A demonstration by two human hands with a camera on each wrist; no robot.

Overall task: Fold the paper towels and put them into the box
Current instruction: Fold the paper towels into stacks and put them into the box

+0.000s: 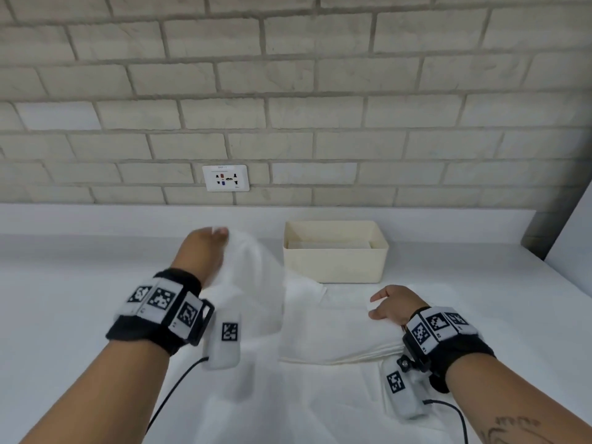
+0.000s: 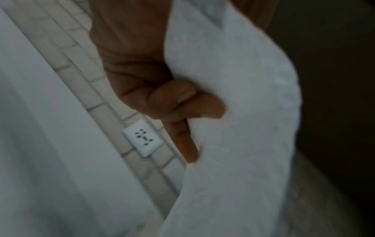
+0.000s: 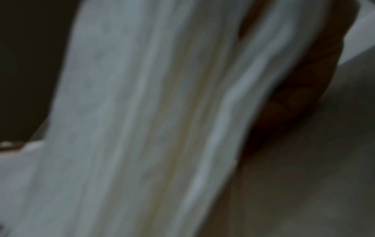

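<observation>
1. L hand (image 1: 205, 251) lifted off tabletop (image 1: 64, 283), fingers (image 2: 182, 102) curled and pinching top edge of a paper towel (image 1: 256, 283); sheet hangs down, blurred, mid-air, just L of box (image 1: 334, 251).
2. R hand (image 1: 392, 304) down on stack of paper towels (image 1: 336, 334) lying flat on tabletop, just in front of box. R wrist view shows layered edges (image 3: 152, 128) and a bit of hand (image 3: 294, 96) behind; grip of R hand: cannot tell if clamped on stack or only pressing.
3. Step, by guess: peeling one sheet off stack for folding. To do well: keep R hand weighting stack so only one sheet comes, lift L slow, lay sheet flat on bare tabletop, match corners, crease w/ flat fingers.
4. Box open-topped, cream, near wall; smth pale lying inside, prob folded towels, unclear.
5. Around: brick wall (image 1: 288, 91), wall socket (image 1: 226, 177) behind. Wrist bands w/ markers, cables trailing under both arms.
6. In the way: hanging sheet close to box rim, may snag; cables could drag over stack; thin paper tears if yanked.
</observation>
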